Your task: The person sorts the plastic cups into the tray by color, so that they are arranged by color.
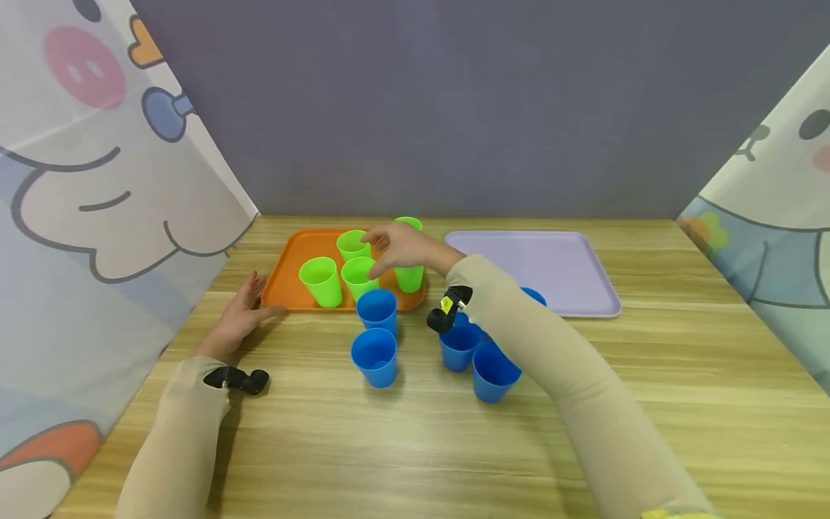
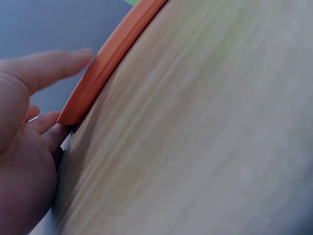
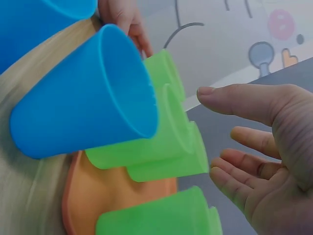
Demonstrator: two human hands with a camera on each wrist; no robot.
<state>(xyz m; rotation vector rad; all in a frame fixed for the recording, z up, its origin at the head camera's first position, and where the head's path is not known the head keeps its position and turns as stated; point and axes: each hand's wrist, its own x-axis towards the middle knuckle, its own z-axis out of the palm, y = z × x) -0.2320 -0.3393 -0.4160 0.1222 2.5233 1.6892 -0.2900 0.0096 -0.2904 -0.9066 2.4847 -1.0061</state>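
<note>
My left hand (image 1: 241, 313) is at the near left corner of an orange tray (image 1: 292, 270). Its thumb lies beside the rim and the fingertips touch the corner, as the left wrist view shows. Several green cups stand upright on the tray, among them a left cup (image 1: 321, 282), a back cup (image 1: 353, 246) and a middle cup (image 1: 358, 280). Over them hovers my right hand (image 1: 403, 246), thumb and fingers apart, holding nothing. It partly hides the green cups on the right (image 1: 410, 280). In the right wrist view, a gap separates this hand from the green cups (image 3: 171, 152).
Two blue cups (image 1: 375, 359) stand in front of the orange tray. More blue cups (image 1: 460, 346) are beside and partly behind the right forearm. A lilac tray (image 1: 551, 267) lies at the back right. A grey panel (image 1: 415, 108) closes off the table's far side.
</note>
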